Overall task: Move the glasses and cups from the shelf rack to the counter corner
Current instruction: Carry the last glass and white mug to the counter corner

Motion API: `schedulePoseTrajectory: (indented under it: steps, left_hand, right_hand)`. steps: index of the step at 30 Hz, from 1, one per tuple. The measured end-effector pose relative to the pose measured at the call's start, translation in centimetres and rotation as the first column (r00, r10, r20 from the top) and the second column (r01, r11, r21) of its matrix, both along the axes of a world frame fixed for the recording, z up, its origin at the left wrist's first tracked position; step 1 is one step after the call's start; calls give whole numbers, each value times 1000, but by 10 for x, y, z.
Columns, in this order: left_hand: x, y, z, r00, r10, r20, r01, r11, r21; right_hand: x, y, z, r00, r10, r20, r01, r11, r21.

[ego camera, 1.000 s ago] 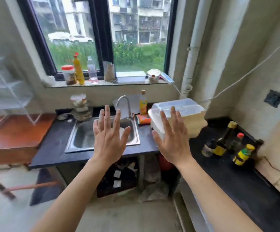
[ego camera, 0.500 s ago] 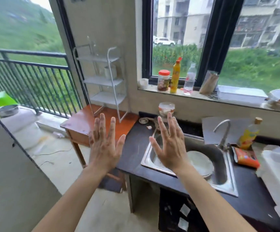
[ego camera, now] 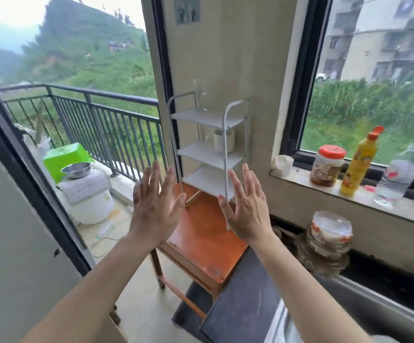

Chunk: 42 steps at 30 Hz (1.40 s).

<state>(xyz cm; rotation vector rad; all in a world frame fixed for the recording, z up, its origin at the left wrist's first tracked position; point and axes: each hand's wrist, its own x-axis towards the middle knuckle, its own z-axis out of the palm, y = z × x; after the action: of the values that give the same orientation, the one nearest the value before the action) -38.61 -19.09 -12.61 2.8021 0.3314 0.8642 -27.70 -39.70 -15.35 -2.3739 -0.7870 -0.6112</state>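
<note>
A white three-tier shelf rack point(ego camera: 207, 154) stands on a small orange wooden table point(ego camera: 204, 237) against the wall. A clear glass point(ego camera: 201, 95) stands on the top tier, faint against the wall. A white cup point(ego camera: 222, 141) sits on the middle tier beside another clear glass point(ego camera: 208, 139). My left hand point(ego camera: 155, 206) and my right hand point(ego camera: 247, 206) are raised in front of the rack's lowest tier, palms away, fingers spread and straight, holding nothing. The dark counter point(ego camera: 240, 300) begins at the lower right.
The window sill on the right carries a small white cup point(ego camera: 282, 164), a red-lidded jar point(ego camera: 327, 162), a yellow bottle point(ego camera: 359, 162) and a clear bottle point(ego camera: 399, 174). Stacked bowls point(ego camera: 330, 233) sit at the counter's back. A balcony with railing point(ego camera: 97, 120) opens on the left.
The view has swung left from the sink to the shelf rack, which is now centred and closer. Both hands stay raised and spread, holding nothing.
</note>
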Motion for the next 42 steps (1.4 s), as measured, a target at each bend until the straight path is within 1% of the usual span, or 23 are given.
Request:
schedulePoseTrajectory:
  steps: [3, 7, 12, 15, 17, 22, 26, 28, 31, 33, 34, 35, 37, 38, 40, 42]
  left_hand:
    - [34, 43, -1, 999, 19, 26, -18, 1000, -18]
    - [98, 86, -18, 1000, -21, 14, 22, 998, -63]
    - [193, 139, -37, 983, -182, -22, 180, 980, -88]
    - [248, 171, -31, 963, -267, -34, 262, 959, -108]
    - [280, 187, -20, 950, -313, -4, 311, 944, -109]
    - [354, 214, 5, 900, -431, 62, 433, 901, -24]
    - [387, 217, 9, 865, -502, 10, 501, 864, 48]
    - [395, 219, 11, 865, -501, 7, 499, 863, 75]
    - [404, 222, 26, 875, -475, 93, 455, 874, 171]
    - [417, 221, 43, 887, -454, 82, 436, 883, 172]
    - [425, 220, 52, 889, -454, 54, 444, 886, 131]
    - [435, 217, 60, 887, -462, 27, 460, 886, 53]
    - [454, 208, 73, 875, -482, 27, 479, 859, -183]
    - [464, 203, 80, 870, -490, 54, 480, 819, -314]
    - [483, 193, 94, 860, -493, 131, 479, 692, -541]
    - [500, 185, 105, 857, -477, 195, 468, 563, -681]
  right_hand:
    - [29, 39, -1, 999, 38, -2, -38, 998, -48]
    - [63, 77, -14, 998, 36, -50, -39, 998, -57]
    - [117, 131, -19, 996, 0, -86, 0, 1000, 1]
    - [156, 169, -17, 986, -49, -160, 57, 997, 43]
    - [181, 190, -18, 973, -86, -214, 98, 994, 46]
    - [241, 226, -21, 918, -196, -344, 214, 977, 14]
    - [274, 248, -26, 900, -243, -362, 244, 969, -42]
    - [288, 257, -28, 892, -268, -364, 264, 963, -62]
    - [303, 266, -29, 873, -292, -391, 272, 956, -107]
    - [312, 269, -29, 857, -285, -430, 254, 959, -130]
    - [315, 270, -29, 848, -275, -453, 242, 961, -131]
    - [317, 270, -28, 841, -265, -471, 234, 964, -124]
    - [318, 268, -28, 843, -256, -473, 240, 966, -95]
    - [319, 266, -28, 847, -256, -466, 252, 965, -72]
    - [316, 262, -28, 844, -246, -476, 270, 963, -20]
    - [310, 258, -28, 839, -232, -491, 275, 961, 14]
